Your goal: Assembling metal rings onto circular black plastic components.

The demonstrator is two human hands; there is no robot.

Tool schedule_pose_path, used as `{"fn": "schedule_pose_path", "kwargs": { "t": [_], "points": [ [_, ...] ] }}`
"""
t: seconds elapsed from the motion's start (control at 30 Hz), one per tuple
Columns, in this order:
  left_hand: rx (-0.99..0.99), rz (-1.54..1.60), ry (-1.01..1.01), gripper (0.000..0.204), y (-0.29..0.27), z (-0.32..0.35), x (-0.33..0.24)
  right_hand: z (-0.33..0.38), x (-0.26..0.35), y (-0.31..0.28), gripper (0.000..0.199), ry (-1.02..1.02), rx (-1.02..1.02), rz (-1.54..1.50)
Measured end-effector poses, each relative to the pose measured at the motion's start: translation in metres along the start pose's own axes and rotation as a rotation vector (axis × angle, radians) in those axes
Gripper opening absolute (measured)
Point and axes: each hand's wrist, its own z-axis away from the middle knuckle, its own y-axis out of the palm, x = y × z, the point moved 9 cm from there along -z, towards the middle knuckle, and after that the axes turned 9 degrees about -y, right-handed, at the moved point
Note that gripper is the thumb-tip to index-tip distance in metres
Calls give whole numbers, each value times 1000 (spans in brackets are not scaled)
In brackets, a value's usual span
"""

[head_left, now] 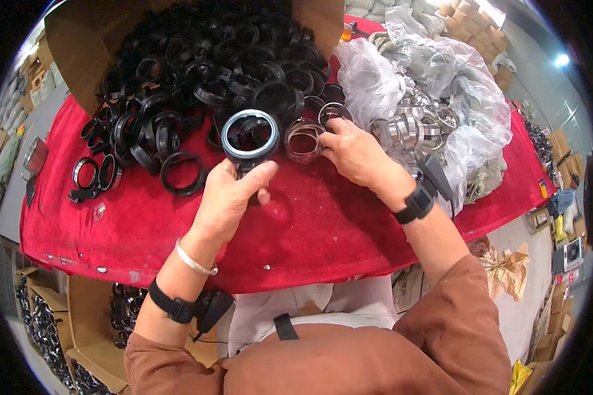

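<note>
My left hand grips a round black ring part with a shiny silver-blue rim, its open face turned up toward me. Thumb and fingers close around its lower side. To the right, my right hand has its fingers bent together at a thin silver metal ring. More thin metal rings lie just left of those fingertips, on the red cloth. Beyond both hands rises a heap of black plastic rings, and one loose black ring lies left of my left hand.
A cardboard box lies tipped behind the black heap. On the right, a clear plastic bag surrounds a pile of wide silver metal rings. Two ringed parts sit at the left. Below the table's edge stands an open carton.
</note>
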Motion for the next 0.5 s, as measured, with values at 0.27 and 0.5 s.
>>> {"fn": "schedule_pose_path", "kwargs": {
  "t": [0.27, 0.5],
  "points": [
    [-175, 33, 218, 23, 3, -21, -2, 22, 1, -4, 22, 424, 5, -804],
    [-22, -21, 193, 25, 29, -25, 14, 43, 6, 25, 25, 653, -119, -1388]
  ]
}}
